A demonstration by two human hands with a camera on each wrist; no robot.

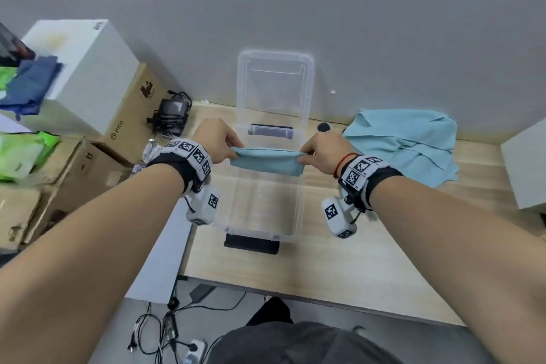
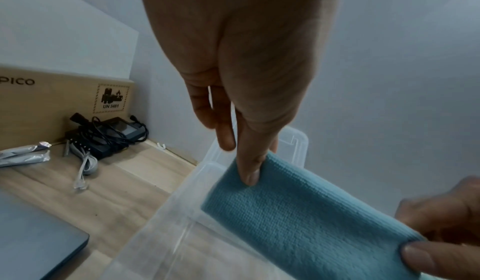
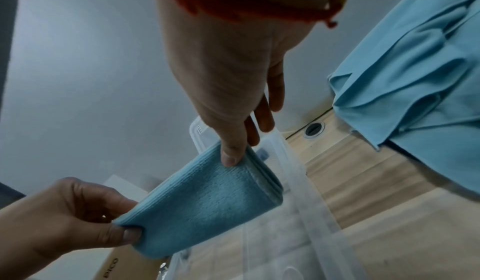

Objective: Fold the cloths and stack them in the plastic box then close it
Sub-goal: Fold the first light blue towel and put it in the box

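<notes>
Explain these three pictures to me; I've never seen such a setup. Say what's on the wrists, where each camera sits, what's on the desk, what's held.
No machine here: a person works with bare hands. The bands with black-and-white square markers on both wrists carry small cameras. The wide picture comes from a head camera looking down; the other two look along each hand. On the light wooden desk stands an open clear plastic box, its clear lid upright against the wall. Right of it lies a loose pile of light blue cloths; left, a black charger with cables. The left hand and right hand each pinch one end of a folded teal cloth, held above the box.
</notes>
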